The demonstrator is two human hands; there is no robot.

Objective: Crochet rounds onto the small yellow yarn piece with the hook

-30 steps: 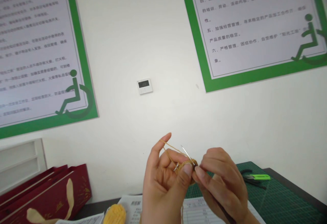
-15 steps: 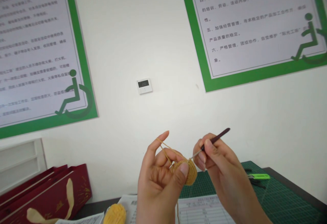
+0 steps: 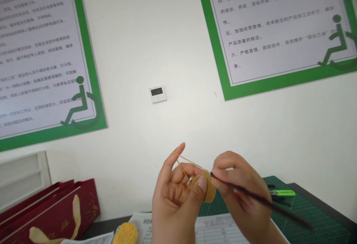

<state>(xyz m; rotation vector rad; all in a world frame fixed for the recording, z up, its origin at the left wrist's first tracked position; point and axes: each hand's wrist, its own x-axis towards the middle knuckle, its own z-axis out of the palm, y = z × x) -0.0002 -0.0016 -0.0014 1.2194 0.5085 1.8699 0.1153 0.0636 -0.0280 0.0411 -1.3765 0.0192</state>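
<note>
Since the frame half a second earlier, the right hand (image 3: 242, 184) has closed in on the work and the crochet hook (image 3: 260, 198) has swung, its handle now pointing down and to the right instead of up; the left hand (image 3: 175, 199) has hardly shifted.

Layout, largest to smallest: green cutting mat (image 3: 312, 214) at right, beyond the right hand; dark red bags (image 3: 51, 216) at far left; printed sheets (image 3: 216, 224) below the hands; yellow yarn ball (image 3: 125, 233) left of the left wrist. Crocheted piece (image 3: 210, 192), small, rounded and tan, is held between the hands, above the table. Yarn strand (image 3: 187, 158) runs from the raised left index finger to its upper edge.

Handling (judged): the piece should be light, soft and pliable, not slippery; loose loops may pull out. Grip the finished fabric flat, clear of the working edge. The hook should be rigid and light; hold it near the front of the handle.

Left hand: thumb pressing the piece against the fingers, index finger extended under the strand. Right hand: narrow, fingers and thumb curled around the hook. Whether the shank passes through a stitch cannot be determined.
</note>
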